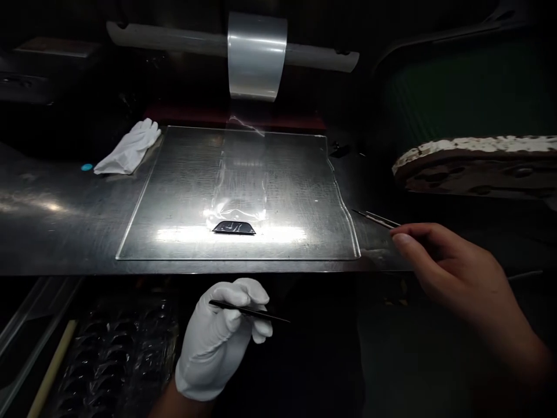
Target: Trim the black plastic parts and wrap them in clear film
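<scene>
My left hand (224,337), in a white glove, pinches a thin dark piece (270,316) by its edge, below the front edge of the bench. What kind of part it is I cannot make out. My bare right hand (452,278) grips a pair of metal tweezers (376,219), tips pointing left beside the glass plate (296,191). On that plate, near its front, lies a small black trapezoid piece (234,227) with a shiny surface. Behind it a strip of clear film (241,186) stretches back over the glass.
A roll of clear film (257,58) hangs on a bar (183,38) at the back. Left of the plate lie a white glove (133,145) and a blue dot (87,167). A plastic tray (117,354) with several dark curved pockets stands low left. A green-topped, pale-edged object (478,148) juts in at right.
</scene>
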Available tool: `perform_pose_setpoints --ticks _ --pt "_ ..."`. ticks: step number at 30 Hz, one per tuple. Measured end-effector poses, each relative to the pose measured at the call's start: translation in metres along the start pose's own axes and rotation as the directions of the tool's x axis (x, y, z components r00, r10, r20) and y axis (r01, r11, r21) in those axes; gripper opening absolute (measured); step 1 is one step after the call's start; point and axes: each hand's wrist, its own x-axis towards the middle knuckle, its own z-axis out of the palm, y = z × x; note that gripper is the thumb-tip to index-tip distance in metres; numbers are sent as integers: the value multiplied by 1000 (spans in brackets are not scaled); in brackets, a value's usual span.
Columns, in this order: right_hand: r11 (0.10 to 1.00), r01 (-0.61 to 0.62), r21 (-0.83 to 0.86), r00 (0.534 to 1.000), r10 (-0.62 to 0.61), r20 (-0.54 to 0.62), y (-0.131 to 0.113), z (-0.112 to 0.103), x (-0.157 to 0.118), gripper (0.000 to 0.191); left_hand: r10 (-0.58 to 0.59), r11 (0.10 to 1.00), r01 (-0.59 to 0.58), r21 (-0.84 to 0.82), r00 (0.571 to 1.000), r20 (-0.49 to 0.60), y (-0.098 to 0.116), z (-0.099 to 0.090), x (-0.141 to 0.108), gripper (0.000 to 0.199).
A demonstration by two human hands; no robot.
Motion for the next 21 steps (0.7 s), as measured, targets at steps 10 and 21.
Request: perform_pose_setpoints --ticks 10,21 --pt "940 190 284 975 -213 54 -56 23 -24 4 43 996 -46 81 998 41 7 9 -6 6" --pt "749 337 571 904 -428 27 -123 68 -50 26 166 978 -99 182 899 -405 -4 30 -7 13"
